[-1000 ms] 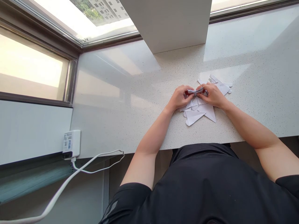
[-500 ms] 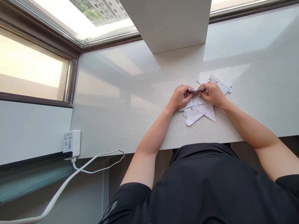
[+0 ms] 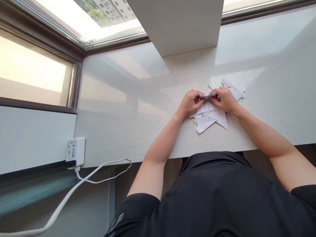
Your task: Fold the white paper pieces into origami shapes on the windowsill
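Note:
Between my two hands is a small folded paper piece (image 3: 207, 96), grey-white with layered edges and a bit of dark red at its ends. My left hand (image 3: 190, 102) pinches its left end, and my right hand (image 3: 225, 99) grips the right end. The fingers hide much of it. Directly under and around my hands lie several folded white paper pieces (image 3: 206, 123), many triangular and overlapping. More white paper pieces (image 3: 235, 90) lie behind my right hand.
The speckled white countertop (image 3: 138, 121) runs along the windows. A white pillar (image 3: 182, 26) rises from its back. At the left edge sits a white power adapter (image 3: 79, 152) with a white cable (image 3: 66, 197) trailing below the counter.

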Tool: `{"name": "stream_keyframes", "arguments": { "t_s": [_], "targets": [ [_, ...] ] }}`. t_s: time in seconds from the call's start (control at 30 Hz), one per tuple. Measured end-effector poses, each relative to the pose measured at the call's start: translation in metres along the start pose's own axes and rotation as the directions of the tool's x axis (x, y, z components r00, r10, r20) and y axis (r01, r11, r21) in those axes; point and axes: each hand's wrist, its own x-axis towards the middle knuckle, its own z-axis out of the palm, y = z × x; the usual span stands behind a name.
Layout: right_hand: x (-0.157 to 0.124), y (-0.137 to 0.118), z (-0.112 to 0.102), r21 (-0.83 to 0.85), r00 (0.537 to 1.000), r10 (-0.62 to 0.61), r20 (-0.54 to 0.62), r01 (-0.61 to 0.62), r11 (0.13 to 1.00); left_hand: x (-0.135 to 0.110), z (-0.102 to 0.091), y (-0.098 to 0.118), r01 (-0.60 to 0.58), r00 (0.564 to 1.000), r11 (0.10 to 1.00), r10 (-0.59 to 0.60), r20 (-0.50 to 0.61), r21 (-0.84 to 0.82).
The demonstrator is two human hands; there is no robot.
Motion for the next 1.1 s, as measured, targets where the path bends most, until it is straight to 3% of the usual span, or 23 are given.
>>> {"name": "stream_keyframes", "arguments": {
  "t_s": [1.1],
  "targets": [
    [0.0009, -0.0008, -0.0037, -0.012, 0.995, -0.014, 0.094, 0.015, 1.0, 0.002, 0.0014, -0.0009, -0.016, 0.999, 0.999, 0.015, 0.033, 0.038]
  ]
}}
